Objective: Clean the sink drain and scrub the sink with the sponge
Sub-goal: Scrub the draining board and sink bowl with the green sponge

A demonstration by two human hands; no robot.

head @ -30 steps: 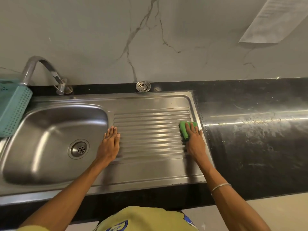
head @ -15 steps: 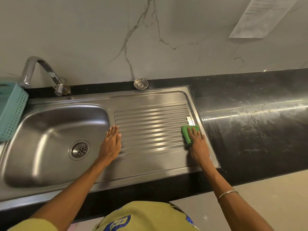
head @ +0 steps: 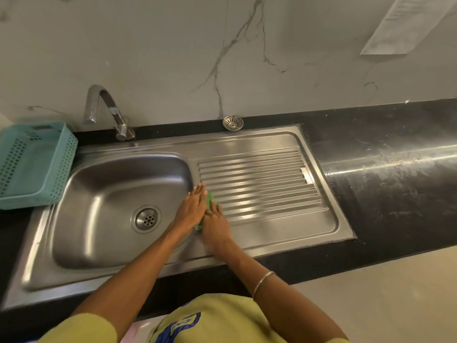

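Hands meet at the near-left corner of the ribbed drainboard [head: 259, 184], where your right hand [head: 216, 227] presses the green sponge [head: 211, 198] flat against the steel, fingers together on top of it. Your left hand [head: 191, 209] lies flat beside it, fingers straight and closed, at the rim of the sink basin [head: 111, 194], its drain [head: 146, 219] uncovered, the strainer [head: 233, 122] against the wall.

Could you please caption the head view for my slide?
Right hand scrubs the sink drainboard with a green sponge.
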